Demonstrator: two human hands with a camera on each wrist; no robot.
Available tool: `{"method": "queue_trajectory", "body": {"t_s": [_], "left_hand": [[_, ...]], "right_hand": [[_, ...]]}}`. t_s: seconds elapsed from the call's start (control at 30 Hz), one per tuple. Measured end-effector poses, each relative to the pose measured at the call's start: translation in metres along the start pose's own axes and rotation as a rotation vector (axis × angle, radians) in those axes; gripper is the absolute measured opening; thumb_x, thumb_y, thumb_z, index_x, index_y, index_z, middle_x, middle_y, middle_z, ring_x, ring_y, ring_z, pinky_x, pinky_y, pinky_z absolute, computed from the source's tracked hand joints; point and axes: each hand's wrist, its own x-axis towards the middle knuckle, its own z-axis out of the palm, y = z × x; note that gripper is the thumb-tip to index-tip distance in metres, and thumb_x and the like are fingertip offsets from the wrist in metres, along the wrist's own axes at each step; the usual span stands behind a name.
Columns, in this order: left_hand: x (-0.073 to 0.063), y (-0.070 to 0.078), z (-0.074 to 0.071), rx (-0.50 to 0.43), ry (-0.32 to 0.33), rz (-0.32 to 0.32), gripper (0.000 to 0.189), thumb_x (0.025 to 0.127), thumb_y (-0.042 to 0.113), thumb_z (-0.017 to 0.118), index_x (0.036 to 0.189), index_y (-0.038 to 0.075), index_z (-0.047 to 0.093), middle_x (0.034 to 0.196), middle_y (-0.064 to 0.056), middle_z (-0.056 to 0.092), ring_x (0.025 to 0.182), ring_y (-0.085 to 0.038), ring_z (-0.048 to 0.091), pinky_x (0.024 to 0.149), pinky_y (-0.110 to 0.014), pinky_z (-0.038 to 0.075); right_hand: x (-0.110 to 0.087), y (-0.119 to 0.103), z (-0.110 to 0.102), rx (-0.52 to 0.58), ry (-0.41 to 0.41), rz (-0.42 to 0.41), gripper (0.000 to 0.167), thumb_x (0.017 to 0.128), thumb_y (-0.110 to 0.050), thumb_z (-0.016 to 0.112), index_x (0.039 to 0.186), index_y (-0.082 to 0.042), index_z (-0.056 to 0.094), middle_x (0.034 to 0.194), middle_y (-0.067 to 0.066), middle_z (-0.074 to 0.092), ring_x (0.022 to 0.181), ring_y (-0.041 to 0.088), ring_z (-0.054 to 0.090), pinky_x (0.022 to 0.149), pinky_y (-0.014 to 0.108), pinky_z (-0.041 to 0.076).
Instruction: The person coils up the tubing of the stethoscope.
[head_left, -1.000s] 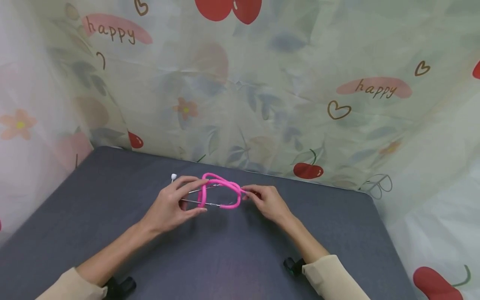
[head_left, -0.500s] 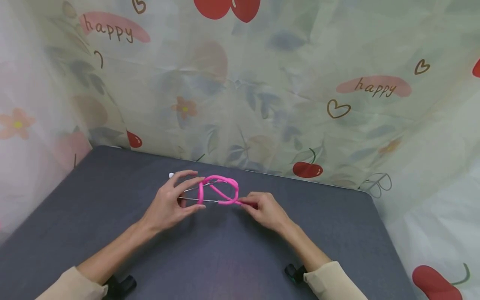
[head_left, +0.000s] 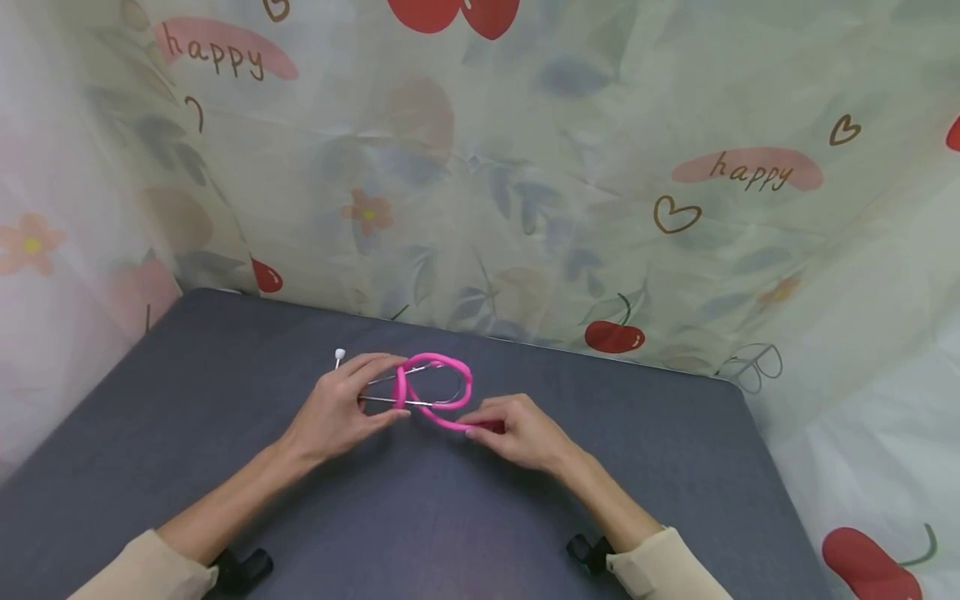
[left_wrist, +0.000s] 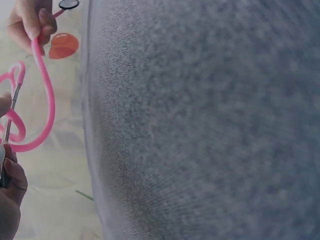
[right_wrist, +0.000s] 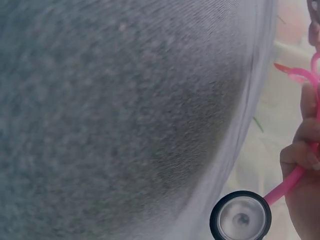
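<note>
A pink stethoscope (head_left: 468,383) is held between both hands above the dark table. My left hand (head_left: 341,407) grips its looped tube and metal ear tubes, thumb below and fingers above. One white eartip (head_left: 340,354) sticks up behind that hand. My right hand (head_left: 525,433) pinches the tube's other stretch, lower and to the right. In the right wrist view, the round chest piece (right_wrist: 241,220) with a black rim hangs out past the right hand's curled fingers (right_wrist: 300,155). The left wrist view shows the tube (left_wrist: 50,100) bowing between the two hands.
The dark grey table (head_left: 450,517) fills the lower view. A printed curtain (head_left: 480,208) with cherries and flowers stands right behind its far edge and along both sides. Black wrist straps with cameras (head_left: 243,571) sit at both sleeves.
My right hand has moved down and slightly left, drawing the tube's end from the loop's right side to beneath it. My left hand stays nearly in place, its raised fingers settling back onto the loop.
</note>
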Motion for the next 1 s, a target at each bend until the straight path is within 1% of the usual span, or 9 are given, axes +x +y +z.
{"method": "queue_trajectory", "body": {"t_s": [0.17, 0.3, 0.4, 0.5, 0.57, 0.7, 0.73, 0.8, 1.0], "left_hand": [[-0.002, -0.002, 0.002, 0.004, -0.016, -0.012, 0.074, 0.067, 0.027, 0.094, 0.134, 0.019, 0.062, 0.123, 0.000, 0.063, 0.063, -0.007, 0.046, 0.053, -0.022, 0.044], [-0.004, -0.002, 0.003, 0.005, -0.035, -0.026, 0.073, 0.068, 0.029, 0.093, 0.133, 0.020, 0.062, 0.123, 0.001, 0.063, 0.064, -0.007, 0.047, 0.053, -0.022, 0.044], [-0.005, -0.001, 0.003, 0.008, -0.046, -0.029, 0.072, 0.068, 0.029, 0.093, 0.132, 0.020, 0.062, 0.123, 0.000, 0.063, 0.066, -0.010, 0.051, 0.054, -0.022, 0.045], [-0.006, 0.000, 0.005, 0.006, -0.057, -0.024, 0.072, 0.067, 0.029, 0.094, 0.132, 0.018, 0.063, 0.123, -0.003, 0.063, 0.075, -0.016, 0.060, 0.056, -0.022, 0.048], [-0.006, 0.001, 0.005, 0.008, -0.066, -0.016, 0.073, 0.067, 0.029, 0.094, 0.132, 0.017, 0.063, 0.123, -0.003, 0.064, 0.085, -0.019, 0.065, 0.060, -0.024, 0.052], [-0.006, 0.002, 0.006, 0.017, -0.080, -0.003, 0.076, 0.065, 0.030, 0.095, 0.133, 0.017, 0.064, 0.124, -0.003, 0.064, 0.101, -0.019, 0.066, 0.069, -0.028, 0.057], [-0.006, 0.003, 0.006, 0.019, -0.082, -0.002, 0.076, 0.065, 0.030, 0.095, 0.133, 0.018, 0.064, 0.124, -0.002, 0.064, 0.103, -0.019, 0.065, 0.070, -0.029, 0.057], [-0.006, 0.004, 0.007, 0.020, -0.084, -0.001, 0.077, 0.064, 0.031, 0.095, 0.134, 0.018, 0.064, 0.124, -0.002, 0.064, 0.103, -0.018, 0.065, 0.070, -0.029, 0.057], [-0.007, 0.005, 0.009, 0.022, -0.077, 0.006, 0.078, 0.063, 0.033, 0.095, 0.134, 0.020, 0.064, 0.124, -0.002, 0.064, 0.100, -0.017, 0.066, 0.066, -0.026, 0.056]], "right_hand": [[0.001, -0.007, -0.002, 0.044, -0.029, -0.006, 0.017, 0.093, -0.015, 0.071, 0.108, -0.014, 0.078, 0.075, -0.005, 0.065, 0.058, 0.009, 0.048, 0.054, 0.021, 0.040], [0.003, -0.009, -0.001, 0.055, -0.033, 0.006, 0.017, 0.091, -0.016, 0.074, 0.107, -0.014, 0.078, 0.074, -0.011, 0.062, 0.058, 0.012, 0.049, 0.054, 0.021, 0.041], [0.005, -0.011, -0.001, 0.086, -0.030, 0.017, 0.017, 0.090, -0.016, 0.075, 0.107, -0.017, 0.078, 0.079, -0.014, 0.065, 0.058, 0.012, 0.050, 0.055, 0.022, 0.042], [0.006, -0.013, -0.001, 0.117, -0.022, 0.001, 0.017, 0.091, -0.019, 0.074, 0.107, -0.018, 0.078, 0.085, -0.013, 0.069, 0.058, 0.011, 0.049, 0.055, 0.023, 0.041], [0.007, -0.019, -0.003, 0.132, -0.016, -0.020, 0.017, 0.091, -0.017, 0.073, 0.107, -0.015, 0.078, 0.083, -0.007, 0.070, 0.058, 0.010, 0.047, 0.054, 0.024, 0.041], [0.010, -0.020, -0.002, 0.143, 0.016, -0.109, 0.018, 0.091, -0.015, 0.073, 0.107, -0.011, 0.078, 0.073, -0.001, 0.066, 0.058, 0.006, 0.045, 0.054, 0.023, 0.039], [0.011, -0.020, -0.002, 0.150, 0.025, -0.124, 0.018, 0.091, -0.013, 0.073, 0.108, -0.010, 0.078, 0.072, 0.001, 0.066, 0.058, 0.006, 0.045, 0.053, 0.022, 0.039], [0.013, -0.016, 0.002, 0.166, 0.051, -0.151, 0.019, 0.090, -0.014, 0.074, 0.109, -0.011, 0.078, 0.073, -0.001, 0.067, 0.059, 0.004, 0.046, 0.053, 0.021, 0.039], [0.014, -0.018, 0.005, 0.268, 0.115, -0.113, 0.022, 0.088, -0.013, 0.076, 0.108, -0.005, 0.078, 0.088, 0.001, 0.075, 0.059, 0.006, 0.049, 0.050, 0.022, 0.037]]}}
